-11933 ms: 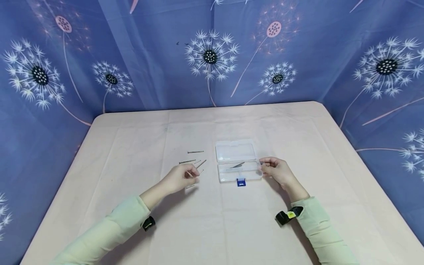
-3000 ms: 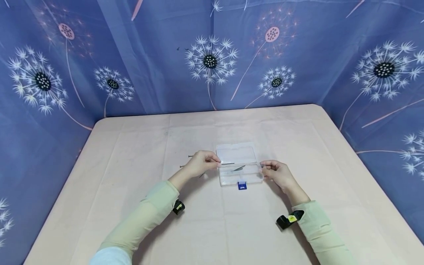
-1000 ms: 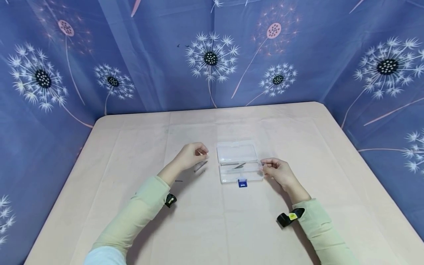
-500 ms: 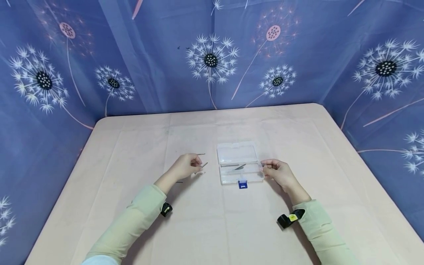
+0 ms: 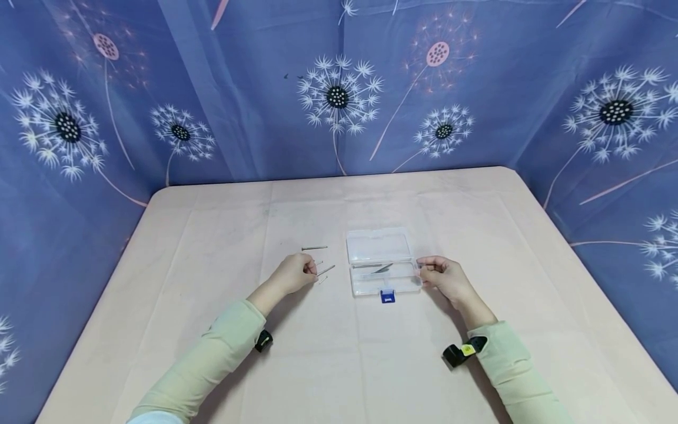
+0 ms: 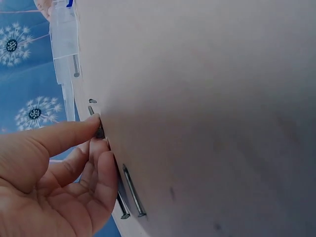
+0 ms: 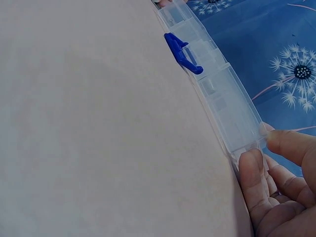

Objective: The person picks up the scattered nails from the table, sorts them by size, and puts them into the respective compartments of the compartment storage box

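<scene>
Left of the box in the head view, my left hand (image 5: 292, 274) pinches a nail (image 5: 325, 270) between thumb and fingers, its shank slanting toward the box. Close by lie a long nail (image 5: 314, 248) and small thin nails (image 5: 323, 280). Two nails (image 6: 132, 190) show beyond the fingers in the left wrist view. The clear plastic box (image 5: 385, 288) stands with its lid (image 5: 378, 244) folded back; some nails (image 5: 382, 268) lie in its rear compartment. My right hand (image 5: 448, 278) grips the box's right end, thumb on the wall in the right wrist view.
A blue latch (image 5: 388, 297) hangs at the box's front. The pale cloth-covered table (image 5: 424, 200) runs back to a blue dandelion-print curtain (image 5: 254, 88). Black wrist cameras (image 5: 459, 354) sit below both sleeves.
After reaching the box's left end, my left hand has come back left and down to the loose nails. A long nail now lies along the box's rear compartment. The right hand keeps its place.
</scene>
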Motion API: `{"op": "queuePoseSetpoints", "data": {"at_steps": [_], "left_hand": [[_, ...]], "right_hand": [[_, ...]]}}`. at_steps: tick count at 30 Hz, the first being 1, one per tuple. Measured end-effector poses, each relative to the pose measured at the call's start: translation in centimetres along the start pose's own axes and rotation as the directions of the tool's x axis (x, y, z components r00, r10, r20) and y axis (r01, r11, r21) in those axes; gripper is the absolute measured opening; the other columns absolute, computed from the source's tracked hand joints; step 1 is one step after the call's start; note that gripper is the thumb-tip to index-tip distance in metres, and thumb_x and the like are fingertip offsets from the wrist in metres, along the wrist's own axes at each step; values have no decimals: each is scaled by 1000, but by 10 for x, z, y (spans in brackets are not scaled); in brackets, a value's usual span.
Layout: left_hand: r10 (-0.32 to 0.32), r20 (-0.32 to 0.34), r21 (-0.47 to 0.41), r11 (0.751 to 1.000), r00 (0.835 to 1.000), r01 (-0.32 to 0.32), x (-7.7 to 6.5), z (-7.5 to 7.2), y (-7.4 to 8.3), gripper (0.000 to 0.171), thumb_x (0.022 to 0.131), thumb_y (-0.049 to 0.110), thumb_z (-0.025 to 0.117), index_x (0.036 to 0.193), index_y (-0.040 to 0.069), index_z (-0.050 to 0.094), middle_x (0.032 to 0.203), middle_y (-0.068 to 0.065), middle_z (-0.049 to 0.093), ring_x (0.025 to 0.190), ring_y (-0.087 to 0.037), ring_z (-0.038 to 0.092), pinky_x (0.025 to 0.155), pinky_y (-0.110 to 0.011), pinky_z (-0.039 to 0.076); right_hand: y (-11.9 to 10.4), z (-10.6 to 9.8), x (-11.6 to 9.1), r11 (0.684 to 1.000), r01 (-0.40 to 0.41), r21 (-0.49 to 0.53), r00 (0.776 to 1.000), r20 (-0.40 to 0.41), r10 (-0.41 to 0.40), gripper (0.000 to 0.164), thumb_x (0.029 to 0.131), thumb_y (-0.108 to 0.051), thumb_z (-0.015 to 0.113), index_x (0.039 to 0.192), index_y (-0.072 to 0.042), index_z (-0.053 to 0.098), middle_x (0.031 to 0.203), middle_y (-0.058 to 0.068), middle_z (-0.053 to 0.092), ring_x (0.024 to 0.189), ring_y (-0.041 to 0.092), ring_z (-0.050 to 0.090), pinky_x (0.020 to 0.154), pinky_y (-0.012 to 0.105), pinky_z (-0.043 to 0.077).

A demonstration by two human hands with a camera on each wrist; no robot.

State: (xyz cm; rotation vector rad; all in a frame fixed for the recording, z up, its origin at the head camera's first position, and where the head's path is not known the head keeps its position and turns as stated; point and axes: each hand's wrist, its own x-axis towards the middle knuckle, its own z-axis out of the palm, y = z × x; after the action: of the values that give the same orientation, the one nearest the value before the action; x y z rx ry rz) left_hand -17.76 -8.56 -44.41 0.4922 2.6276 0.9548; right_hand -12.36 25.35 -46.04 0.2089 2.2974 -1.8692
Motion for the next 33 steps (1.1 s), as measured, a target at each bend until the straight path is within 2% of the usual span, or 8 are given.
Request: {"op": "queuePoseSetpoints", "data": {"at_steps": [6,13,19,27,30,33], "left_hand": [[6,22,31,999,1000,-6,0,-2,2,6,78,-2,64,73,3,62,69,-2,57,63,-12,48,58,-21,41],[43,47,87,995,998,-47,1,-2,3,10,78,-3,59,71,4,62,67,-1,57,60,-11,47,59,-21,41],[33,65,86,996,997,-38,0,-2,2,9,80,-2,57,73,3,60,70,-2,56,61,-12,47,59,-21,40],[27,42,33,999,999,-28,-2,-3,-2,7,87,1,54,85,0,61,79,-7,59,69,-15,50,64,-25,44],[18,17,-13,1000,1000,-18,0,-4,-1,8,91,3,52,88,0,60,81,-8,59,70,-15,49,64,-26,43],[15,-11,-103,995,1000,-16,3,-4,0,9,93,3,50,90,0,58,81,-8,61,69,-14,53,61,-23,43]], "right_hand": [[0,0,0,1000,0,0,1000,-1,0,43,88,-1,60,124,19,46,83,-3,57,65,2,56,60,17,53],[-1,0,0,1000,1,-5,1000,-3,-1,43,88,-2,60,124,19,46,84,-2,57,66,2,55,61,17,53],[0,0,0,1000,-4,-5,1000,3,4,42,88,0,58,123,19,46,82,-4,57,67,2,56,61,17,53],[1,1,-1,1000,7,18,1000,-2,-7,41,88,3,57,122,22,45,83,-2,58,68,1,56,62,16,53],[1,2,-1,1000,6,18,1000,-3,-6,41,88,3,57,122,22,45,84,-1,58,68,1,56,62,16,53],[0,2,-1,1000,6,18,1000,-4,-6,41,88,3,57,122,22,45,84,0,57,68,2,56,62,16,53]]}}
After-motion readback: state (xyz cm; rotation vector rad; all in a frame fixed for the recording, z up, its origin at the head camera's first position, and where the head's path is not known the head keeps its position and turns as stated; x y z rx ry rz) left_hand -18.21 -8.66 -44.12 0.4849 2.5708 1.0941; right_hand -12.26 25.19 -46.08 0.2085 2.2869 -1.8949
